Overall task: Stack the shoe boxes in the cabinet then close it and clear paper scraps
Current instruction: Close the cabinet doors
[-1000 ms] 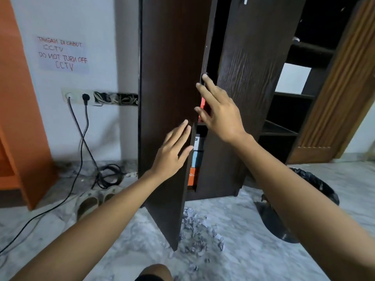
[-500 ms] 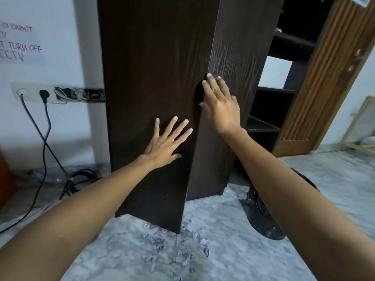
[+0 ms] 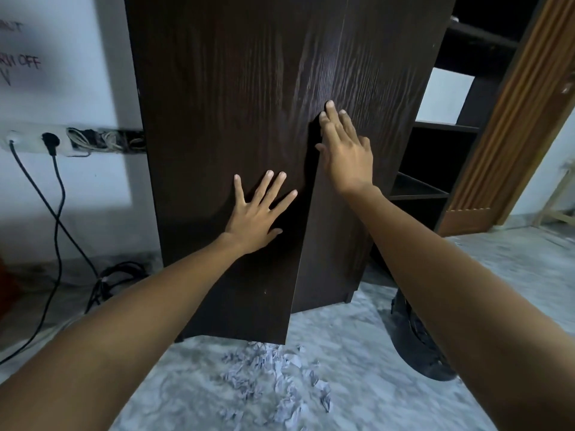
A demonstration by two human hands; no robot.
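Nearest, on the grey marbled floor [image 3: 357, 353], a heap of crumpled paper scraps [image 3: 273, 377] lies just in front of the cabinet's lower edge. To the right of it a dark bin with a black liner [image 3: 420, 343] stands on the floor, partly hidden behind the right forearm.

Both bare arms reach forward to the dark wood-grain cabinet [image 3: 236, 88]. The left hand [image 3: 258, 213] lies flat on the left door [image 3: 217, 150], its fingers [image 3: 273, 188] straight and spread, holding nothing. The right hand [image 3: 348, 150] rests higher up on the right door [image 3: 382, 88], its fingers straight and close together, near the door's inner edge. The left door's free edge stands a little forward of the right one, with a dark shadowed gap between them lower down. The shoe boxes do not show behind the doors.

Further back on the left, black cables [image 3: 56, 194] hang from a wall socket strip [image 3: 37, 141] down to the floor, below a paper notice [image 3: 18, 57] with handwriting. On the right, dark open shelves [image 3: 435, 181] stand behind the cabinet, beside a brown ribbed wooden door [image 3: 513, 119].
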